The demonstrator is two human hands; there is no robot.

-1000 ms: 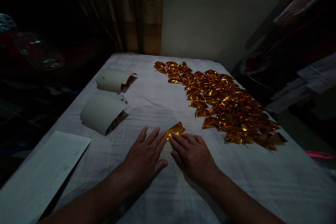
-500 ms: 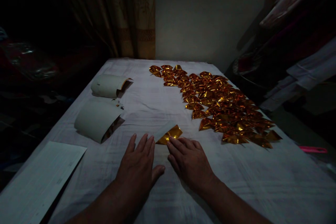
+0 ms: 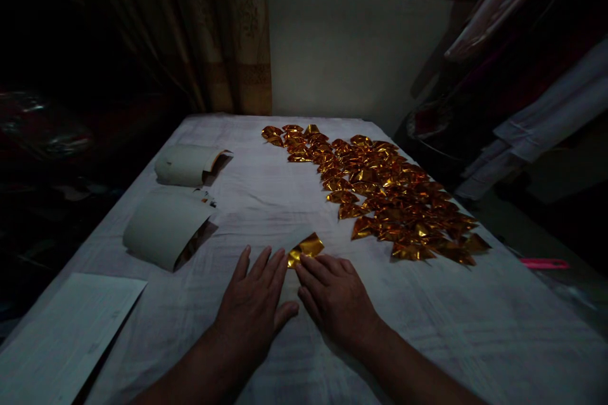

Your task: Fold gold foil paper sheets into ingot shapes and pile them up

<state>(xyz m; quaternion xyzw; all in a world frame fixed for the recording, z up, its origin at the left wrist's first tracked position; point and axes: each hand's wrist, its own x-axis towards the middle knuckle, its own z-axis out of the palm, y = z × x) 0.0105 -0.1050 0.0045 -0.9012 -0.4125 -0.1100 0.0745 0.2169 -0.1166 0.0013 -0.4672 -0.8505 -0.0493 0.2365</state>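
Gold metallic foil, a small creased piece (image 3: 308,245) with a pale strip along its far side, lies on the cloth-covered counter (image 3: 256,202) between two bare hands, as we look down in dim light. The left hand (image 3: 251,291), which half a second ago lay just clear of the foil, has come back to its left end, palm down, fingers stretched and gripping nothing; its fingertips seem to touch. The right hand (image 3: 339,297) stays put, fingers together and lightly bent, tips resting on the near edge without pinching. We take the return to mean that the foil is again steadied from both sides, and that creasing is under way rather than finished. Beyond, to the right, we see a broad spread of pointed, folded gold-foil pieces (image 3: 384,183), unaltered over that second. Two curved, pale grey card sheets (image 3: 164,228) (image 3: 183,164) likewise keep their places on the left.
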